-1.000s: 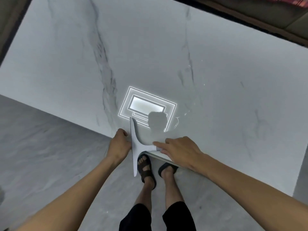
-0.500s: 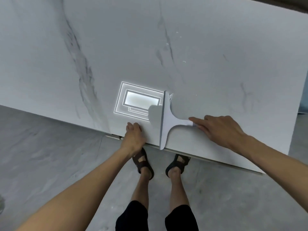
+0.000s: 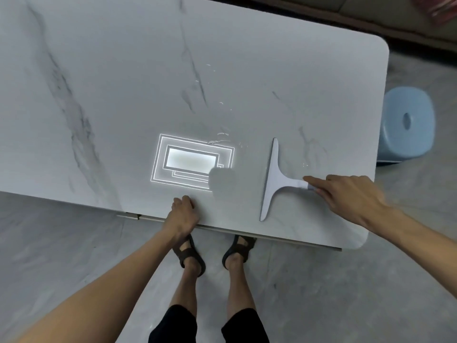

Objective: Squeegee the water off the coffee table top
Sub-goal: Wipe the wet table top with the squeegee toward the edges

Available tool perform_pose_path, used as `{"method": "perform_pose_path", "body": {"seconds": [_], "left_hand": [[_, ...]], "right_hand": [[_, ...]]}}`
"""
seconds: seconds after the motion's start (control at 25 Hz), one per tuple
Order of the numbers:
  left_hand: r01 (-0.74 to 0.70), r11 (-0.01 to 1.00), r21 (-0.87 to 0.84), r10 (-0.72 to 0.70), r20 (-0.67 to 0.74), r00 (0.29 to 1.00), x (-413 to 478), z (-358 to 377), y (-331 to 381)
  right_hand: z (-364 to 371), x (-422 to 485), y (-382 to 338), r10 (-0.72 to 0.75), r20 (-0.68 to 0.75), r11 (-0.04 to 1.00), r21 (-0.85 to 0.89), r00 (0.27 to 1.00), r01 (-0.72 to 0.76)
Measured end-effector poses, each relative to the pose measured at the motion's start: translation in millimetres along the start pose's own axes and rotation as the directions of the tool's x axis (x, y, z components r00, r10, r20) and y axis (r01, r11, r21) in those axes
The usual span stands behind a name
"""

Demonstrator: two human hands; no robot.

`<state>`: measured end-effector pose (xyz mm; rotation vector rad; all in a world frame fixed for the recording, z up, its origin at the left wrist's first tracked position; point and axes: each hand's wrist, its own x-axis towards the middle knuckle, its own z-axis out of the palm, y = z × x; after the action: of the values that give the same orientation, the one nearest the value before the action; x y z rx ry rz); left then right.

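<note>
A white T-shaped squeegee (image 3: 272, 179) lies on the white marble coffee table top (image 3: 123, 95), its blade running from far to near, close to the table's near edge. My right hand (image 3: 346, 196) grips the handle end from the right, index finger stretched along it. My left hand (image 3: 184, 214) rests curled on the near edge of the table, holding nothing. Small water drops and streaks (image 3: 222, 137) glint on the top, left of and beyond the blade.
A bright reflection of a ceiling light (image 3: 190, 162) shows on the table left of the squeegee. A pale blue stool (image 3: 408, 122) stands on the floor past the table's right end. My sandalled feet (image 3: 190, 256) are under the near edge. A sofa base runs along the far side.
The squeegee has slid to the right across the top with my right hand on its handle, from the near edge by my left hand toward the right end. My left hand stayed at the edge.
</note>
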<state>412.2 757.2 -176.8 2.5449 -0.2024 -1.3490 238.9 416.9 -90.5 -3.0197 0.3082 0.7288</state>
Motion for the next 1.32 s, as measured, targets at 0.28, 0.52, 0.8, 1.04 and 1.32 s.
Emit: {"method": "perform_pose_path", "body": {"seconds": [0.28, 0.52, 0.8, 1.04, 1.32], "left_hand": [[0.063, 0.995, -0.082, -0.079, -0.203, 0.976, -3.6, -16.1, -14.0], [0.098, 0.987, -0.127, -0.116, -0.144, 0.983, 2.9, -15.7, -26.9], [0.054, 0.997, -0.052, -0.055, -0.028, 0.998, 0.5, 0.2, 2.1], [-0.009, 0.995, -0.098, 0.015, 0.062, 0.998, -0.8, -11.0, 19.1], [0.136, 0.973, -0.186, -0.179, -0.240, 0.954, 0.4, -34.0, -10.4]], "right_hand": [[10.0, 24.7, -120.2, -0.350, 0.055, 0.928, 0.159, 0.935, 0.338], [34.0, 54.8, -162.6, -0.453, 0.051, 0.889, 0.102, 0.890, 0.447], [35.2, 15.9, -37.5, -0.239, 0.004, 0.969, 0.069, 0.971, 0.238], [13.3, -12.3, 25.4, -0.044, 0.042, 0.998, -0.051, 0.998, 0.047], [7.2, 43.9, -119.7, -0.416, 0.104, 0.904, 0.156, 0.903, 0.398]]}}
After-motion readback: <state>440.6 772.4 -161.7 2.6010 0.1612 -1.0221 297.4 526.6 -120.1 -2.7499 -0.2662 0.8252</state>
